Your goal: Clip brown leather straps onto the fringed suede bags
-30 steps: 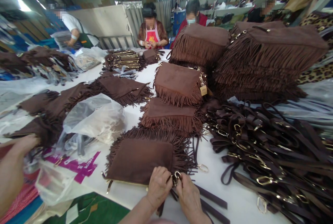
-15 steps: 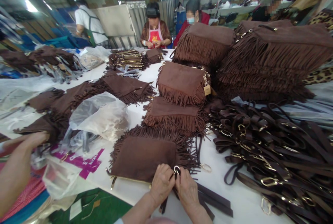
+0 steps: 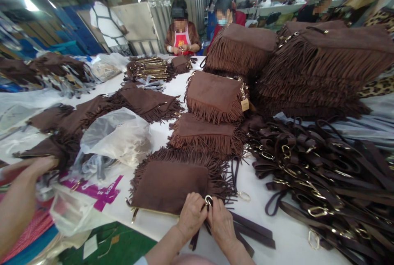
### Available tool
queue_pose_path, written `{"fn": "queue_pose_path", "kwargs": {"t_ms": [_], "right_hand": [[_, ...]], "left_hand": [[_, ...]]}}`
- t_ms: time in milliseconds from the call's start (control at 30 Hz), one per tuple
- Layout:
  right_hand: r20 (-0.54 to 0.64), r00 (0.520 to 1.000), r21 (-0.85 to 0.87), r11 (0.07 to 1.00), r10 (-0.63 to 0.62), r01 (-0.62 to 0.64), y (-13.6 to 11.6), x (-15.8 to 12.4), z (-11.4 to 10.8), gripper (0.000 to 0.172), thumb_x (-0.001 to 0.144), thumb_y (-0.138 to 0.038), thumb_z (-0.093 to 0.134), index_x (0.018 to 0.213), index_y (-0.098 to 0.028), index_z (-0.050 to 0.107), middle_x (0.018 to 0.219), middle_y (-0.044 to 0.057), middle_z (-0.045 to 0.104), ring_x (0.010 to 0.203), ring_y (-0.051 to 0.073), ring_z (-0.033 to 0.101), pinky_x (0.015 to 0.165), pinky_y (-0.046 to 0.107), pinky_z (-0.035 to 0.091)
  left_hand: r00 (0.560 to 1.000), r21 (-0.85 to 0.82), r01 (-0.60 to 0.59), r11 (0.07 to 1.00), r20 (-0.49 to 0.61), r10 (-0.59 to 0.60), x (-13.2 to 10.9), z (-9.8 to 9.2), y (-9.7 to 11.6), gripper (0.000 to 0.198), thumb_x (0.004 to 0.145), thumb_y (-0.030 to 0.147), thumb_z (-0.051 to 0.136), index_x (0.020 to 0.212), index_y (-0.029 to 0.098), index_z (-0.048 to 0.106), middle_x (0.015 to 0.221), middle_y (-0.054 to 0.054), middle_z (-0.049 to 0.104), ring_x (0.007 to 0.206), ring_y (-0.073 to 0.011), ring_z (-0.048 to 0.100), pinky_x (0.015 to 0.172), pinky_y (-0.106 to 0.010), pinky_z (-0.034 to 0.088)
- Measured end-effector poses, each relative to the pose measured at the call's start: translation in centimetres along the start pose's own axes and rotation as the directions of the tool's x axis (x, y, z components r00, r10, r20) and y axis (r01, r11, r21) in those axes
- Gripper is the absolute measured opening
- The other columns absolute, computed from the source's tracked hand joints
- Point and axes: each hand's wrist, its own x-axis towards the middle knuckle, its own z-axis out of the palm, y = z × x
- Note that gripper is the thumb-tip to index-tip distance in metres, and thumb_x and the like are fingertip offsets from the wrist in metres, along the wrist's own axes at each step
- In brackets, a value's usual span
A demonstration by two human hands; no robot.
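A flat brown suede bag [image 3: 170, 185] with fringe round its edges lies on the white table [image 3: 286, 240] right in front of me. My left hand [image 3: 191, 217] and my right hand [image 3: 220, 222] meet at its near right corner. Both pinch a small metal ring clasp [image 3: 209, 200] there. Dark brown straps [image 3: 249, 232] run out from under my hands to the right. A loose gold ring [image 3: 245, 196] lies just beyond my right hand.
A big tangle of brown straps with gold clasps [image 3: 320, 174] fills the right side. Stacks of fringed bags [image 3: 308, 68] rise behind it. Plastic bags [image 3: 117, 138] lie to the left, where another person's hand [image 3: 27, 170] reaches in. Other workers stand at the far end.
My hands have drawn closer together on the clasp and shifted slightly right. The person at the far left has turned and stepped along the back.
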Motion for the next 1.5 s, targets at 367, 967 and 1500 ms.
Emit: {"fn": "queue_pose_path", "kwargs": {"t_ms": [367, 967, 1500], "right_hand": [[0.119, 0.99, 0.059, 0.994, 0.079, -0.087, -0.4, -0.9, -0.5, 0.021, 0.09, -0.022, 0.029, 0.096, -0.014, 0.048, 0.073, 0.008, 0.057, 0.064, 0.021, 0.058, 0.057, 0.031, 0.046], [0.634, 0.756, 0.27, 0.868, 0.165, -0.416, 1.7, 0.0, -5.5, 0.022, 0.085, -0.027, 0.029, 0.088, -0.021, 0.051, 0.076, 0.002, 0.066, 0.07, 0.018, 0.062, 0.065, 0.029, 0.046], [0.521, 0.84, 0.441, 0.796, 0.148, -0.414, -0.2, 0.5, -10.5, 0.028, 0.082, -0.038, 0.047, 0.103, -0.023, 0.059, 0.117, 0.009, 0.057, 0.108, 0.023, 0.053, 0.091, 0.04, 0.043]], "left_hand": [[0.997, -0.001, 0.044, 0.999, 0.062, -0.044, 0.4, -0.1, -0.3, 0.016, 0.078, 0.012, 0.046, 0.065, 0.016, 0.054, 0.068, -0.003, 0.056, 0.069, -0.0165, 0.048, 0.066, -0.031, 0.037], [0.942, 0.379, -0.327, 0.866, 0.201, 0.268, -5.7, -9.1, -13.9, 0.042, 0.089, 0.038, 0.04, 0.128, 0.023, 0.044, 0.131, -0.008, 0.048, 0.123, -0.0232, 0.039, 0.102, -0.039, 0.019], [0.934, 0.413, -0.343, 0.844, 0.244, 0.26, -6.5, -9.6, -16.5, 0.057, 0.077, 0.003, 0.033, 0.131, 0.023, 0.04, 0.131, -0.005, 0.048, 0.123, -0.0199, 0.04, 0.103, -0.04, 0.02]]}}
